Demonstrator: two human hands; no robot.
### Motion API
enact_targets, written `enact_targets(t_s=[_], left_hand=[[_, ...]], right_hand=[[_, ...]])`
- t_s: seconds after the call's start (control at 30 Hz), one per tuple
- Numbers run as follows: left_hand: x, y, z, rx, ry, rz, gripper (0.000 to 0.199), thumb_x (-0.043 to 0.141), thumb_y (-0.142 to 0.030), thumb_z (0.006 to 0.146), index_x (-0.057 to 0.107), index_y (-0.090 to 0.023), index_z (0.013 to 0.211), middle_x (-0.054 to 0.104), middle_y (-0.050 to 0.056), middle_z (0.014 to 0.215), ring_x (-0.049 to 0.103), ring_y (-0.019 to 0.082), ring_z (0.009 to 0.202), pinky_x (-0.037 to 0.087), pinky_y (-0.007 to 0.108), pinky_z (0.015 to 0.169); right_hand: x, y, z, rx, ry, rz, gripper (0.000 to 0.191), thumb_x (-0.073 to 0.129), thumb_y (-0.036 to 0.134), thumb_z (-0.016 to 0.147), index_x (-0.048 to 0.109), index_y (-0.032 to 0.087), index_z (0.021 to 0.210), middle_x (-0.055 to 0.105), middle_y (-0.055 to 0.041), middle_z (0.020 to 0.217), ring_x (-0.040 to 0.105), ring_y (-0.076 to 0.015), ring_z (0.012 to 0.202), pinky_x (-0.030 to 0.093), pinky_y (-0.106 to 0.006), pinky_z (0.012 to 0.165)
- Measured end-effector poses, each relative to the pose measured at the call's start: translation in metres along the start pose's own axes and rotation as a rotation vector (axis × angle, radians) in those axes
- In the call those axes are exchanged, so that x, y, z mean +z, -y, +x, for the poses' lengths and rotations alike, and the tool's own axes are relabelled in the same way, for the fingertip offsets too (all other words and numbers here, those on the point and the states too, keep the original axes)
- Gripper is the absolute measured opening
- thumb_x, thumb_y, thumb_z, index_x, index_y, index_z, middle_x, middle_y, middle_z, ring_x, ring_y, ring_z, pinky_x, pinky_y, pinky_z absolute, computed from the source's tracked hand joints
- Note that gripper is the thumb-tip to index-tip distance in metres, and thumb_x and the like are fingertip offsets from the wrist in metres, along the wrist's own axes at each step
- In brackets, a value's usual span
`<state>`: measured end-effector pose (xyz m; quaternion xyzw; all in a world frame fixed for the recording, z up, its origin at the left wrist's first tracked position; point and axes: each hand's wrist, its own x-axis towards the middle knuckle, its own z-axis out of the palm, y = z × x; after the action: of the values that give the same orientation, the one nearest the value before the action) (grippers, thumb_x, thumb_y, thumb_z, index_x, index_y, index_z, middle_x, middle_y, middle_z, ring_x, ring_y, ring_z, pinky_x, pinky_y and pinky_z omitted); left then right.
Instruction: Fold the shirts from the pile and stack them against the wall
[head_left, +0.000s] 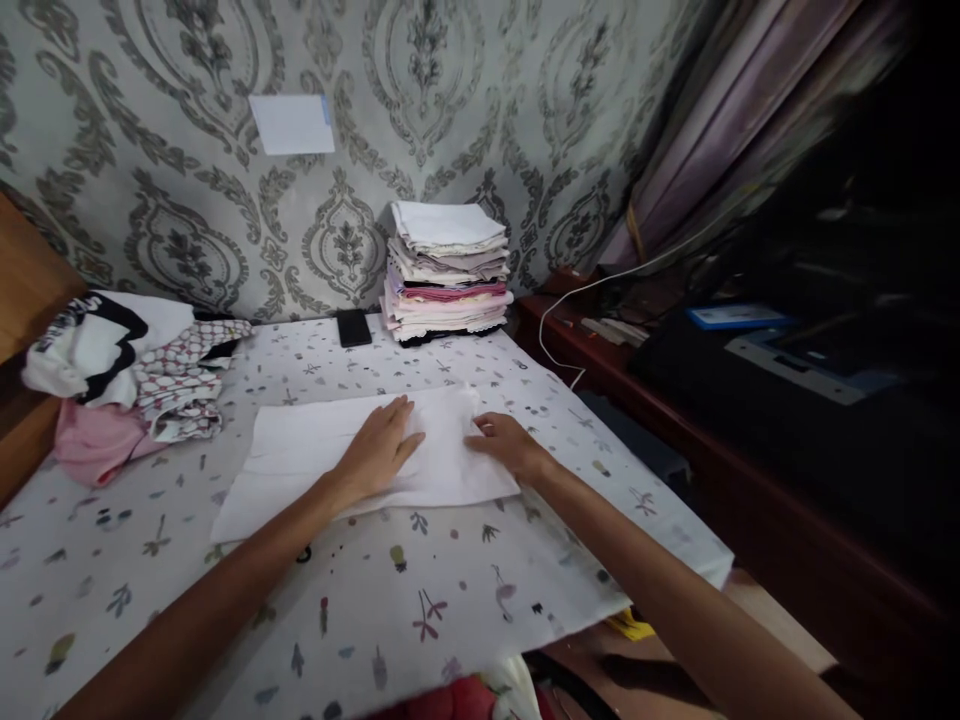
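Note:
A white cloth (292, 455), folded into a long strip, lies across the patterned bed sheet (360, 590). My left hand (379, 445) rests flat on the middle of it, palm down with the fingers stretched out. At the cloth's right end, my right hand (506, 445) has its fingers curled and its thumb bent in at the edge, closed on the fabric. The fingertips of this hand are partly hidden. Small wrinkles show in the cloth between the two hands.
A tall stack of folded clothes (448, 275) stands against the wall, with a black phone (353, 327) beside it. Loose clothes (142, 375) are heaped at the left. A dark red wooden ledge (600, 350) and a white cable (541, 335) border the right side.

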<state>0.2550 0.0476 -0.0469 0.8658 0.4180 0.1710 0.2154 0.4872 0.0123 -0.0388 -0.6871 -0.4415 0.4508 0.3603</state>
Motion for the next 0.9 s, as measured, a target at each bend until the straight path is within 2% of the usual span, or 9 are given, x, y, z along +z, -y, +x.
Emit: enact_targets(t_s=[0.07, 0.1, 0.2, 0.27, 0.33, 0.5, 0.63, 0.73, 0.9], left_hand=[[-0.008, 0.001, 0.000, -0.055, -0.144, -0.159, 0.046, 0.038, -0.042, 0.099, 0.052, -0.016, 0.134, 0.059, 0.017, 0.136, 0.055, 0.028, 0.127, 0.044, 0.045, 0.106], [-0.012, 0.002, 0.001, -0.114, -0.164, -0.278, 0.039, 0.041, -0.040, 0.098, 0.057, -0.017, 0.126, 0.066, 0.014, 0.120, 0.063, 0.026, 0.111, 0.050, 0.043, 0.096], [-0.021, 0.006, 0.003, -0.391, -0.051, -0.750, 0.024, 0.051, -0.037, 0.096, 0.061, -0.017, 0.103, 0.067, 0.007, 0.088, 0.068, 0.019, 0.077, 0.057, 0.034, 0.073], [-0.024, 0.008, 0.004, -0.552, 0.014, -1.019, 0.024, 0.056, -0.038, 0.095, 0.060, -0.015, 0.097, 0.067, 0.007, 0.083, 0.068, 0.017, 0.071, 0.058, 0.032, 0.070], [-0.025, 0.010, 0.004, -0.636, 0.017, -1.185, 0.031, 0.059, -0.045, 0.094, 0.059, -0.014, 0.096, 0.069, 0.009, 0.084, 0.069, 0.018, 0.071, 0.059, 0.034, 0.071], [-0.032, 0.022, -0.002, -0.654, 0.055, -1.414, 0.056, 0.060, -0.065, 0.086, 0.059, -0.012, 0.105, 0.072, 0.015, 0.092, 0.072, 0.026, 0.077, 0.059, 0.043, 0.075], [-0.038, 0.035, -0.010, -0.617, 0.091, -1.529, 0.059, 0.052, -0.069, 0.088, 0.061, -0.012, 0.103, 0.071, 0.012, 0.083, 0.070, 0.023, 0.071, 0.059, 0.042, 0.074], [-0.037, 0.042, -0.014, -0.628, 0.085, -1.531, 0.052, 0.049, -0.063, 0.093, 0.063, -0.013, 0.096, 0.070, 0.010, 0.078, 0.069, 0.021, 0.066, 0.058, 0.038, 0.070], [-0.034, 0.049, -0.015, -0.615, 0.014, -1.489, 0.025, 0.069, -0.036, 0.087, 0.060, -0.013, 0.084, 0.069, 0.008, 0.073, 0.068, 0.019, 0.063, 0.058, 0.034, 0.066]], right_hand=[[0.000, 0.006, 0.000, 0.023, 0.058, 0.084, 0.021, 0.067, 0.023, 0.070, 0.061, 0.018, 0.089, 0.069, -0.0061, 0.078, 0.067, -0.0223, 0.074, 0.054, -0.034, 0.069], [0.001, 0.009, 0.000, 0.027, 0.091, 0.137, 0.026, 0.067, 0.024, 0.071, 0.062, 0.017, 0.095, 0.072, -0.0079, 0.083, 0.069, -0.0228, 0.076, 0.055, -0.035, 0.071], [0.007, 0.021, -0.005, 0.013, 0.192, 0.355, 0.035, 0.068, 0.022, 0.070, 0.061, 0.018, 0.104, 0.075, -0.0094, 0.095, 0.072, -0.0227, 0.080, 0.058, -0.035, 0.075], [0.014, 0.031, -0.009, 0.003, 0.249, 0.486, 0.037, 0.069, 0.017, 0.069, 0.061, 0.019, 0.105, 0.076, -0.0081, 0.096, 0.072, -0.0223, 0.079, 0.058, -0.034, 0.072], [0.024, 0.040, -0.012, -0.017, 0.285, 0.523, 0.036, 0.068, 0.016, 0.070, 0.061, 0.019, 0.105, 0.076, -0.0060, 0.092, 0.072, -0.0211, 0.075, 0.058, -0.032, 0.069], [0.060, 0.059, -0.016, -0.089, 0.342, 0.461, 0.045, 0.065, 0.015, 0.073, 0.061, 0.020, 0.118, 0.074, -0.0019, 0.084, 0.068, -0.0175, 0.069, 0.055, -0.028, 0.063], [0.095, 0.060, -0.015, -0.069, 0.336, 0.266, 0.067, 0.064, 0.012, 0.076, 0.048, 0.018, 0.141, 0.063, 0.0043, 0.065, 0.055, -0.0119, 0.047, 0.042, -0.021, 0.041], [0.114, 0.057, -0.014, -0.063, 0.384, 0.105, 0.075, 0.066, 0.014, 0.077, 0.040, 0.016, 0.147, 0.055, 0.0083, 0.056, 0.047, -0.0100, 0.037, 0.034, -0.020, 0.032], [0.122, 0.050, -0.008, -0.115, 0.441, 0.006, 0.067, 0.067, 0.018, 0.081, 0.043, 0.013, 0.144, 0.053, 0.0093, 0.048, 0.045, -0.0098, 0.032, 0.035, -0.020, 0.030]])
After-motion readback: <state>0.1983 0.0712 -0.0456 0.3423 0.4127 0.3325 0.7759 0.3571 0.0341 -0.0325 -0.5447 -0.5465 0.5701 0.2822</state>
